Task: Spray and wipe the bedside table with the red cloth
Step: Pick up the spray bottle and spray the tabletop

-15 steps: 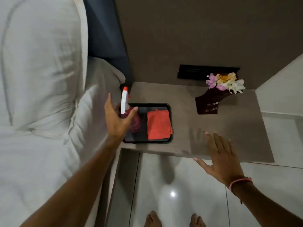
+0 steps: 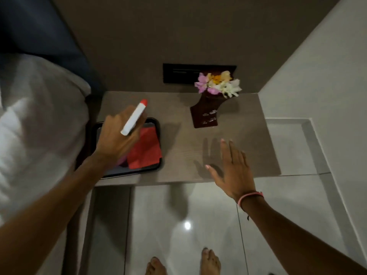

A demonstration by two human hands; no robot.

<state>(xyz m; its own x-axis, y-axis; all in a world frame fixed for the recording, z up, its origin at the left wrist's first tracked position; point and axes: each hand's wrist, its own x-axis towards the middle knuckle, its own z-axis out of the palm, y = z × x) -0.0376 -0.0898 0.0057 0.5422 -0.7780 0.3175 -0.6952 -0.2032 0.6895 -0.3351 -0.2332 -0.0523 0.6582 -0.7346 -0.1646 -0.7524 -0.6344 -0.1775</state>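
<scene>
Setting: dim bedroom corner, a grey wood-grain bench (image 2: pixel 178 155) fixed to the wall between the bed (image 2: pixel 39 126) on your left and pale tiled floor (image 2: pixel 178 225) below.
Left hand: your left hand (image 2: pixel 117 139) is clenched around the spray bottle (image 2: pixel 135 117), lifted above the tray; the white head with its red nozzle tip sticks out past your knuckles and points up and away towards the bare middle of the bench, which looks like aiming before the first squeeze.
Bottle body: mostly hidden under your fingers, so you cannot tell how full it is.
Right hand: your right hand (image 2: pixel 232 167) is released, fingers spread, grasping nothing; it hovers over the front edge of the bench, casting a shadow on the wood. Whether the palm touches the surface cannot be told.
Red cloth: the red cloth (image 2: pixel 146 150) lies folded in the black tray (image 2: pixel 156 126) at the left end of the bench, partly under your left forearm, within easy reach once the spray is down.
Obstacle: a dark vase (image 2: pixel 204 114) of pink, yellow and white flowers (image 2: pixel 217 84) stands near the back, well apart from both hands; it will need wiping around or shifting.
Stage: judged as early, spraying not yet begun, cloth untouched.
Risk: mist could reach the flowers or the dark wall panel (image 2: pixel 178 74) behind them.
</scene>
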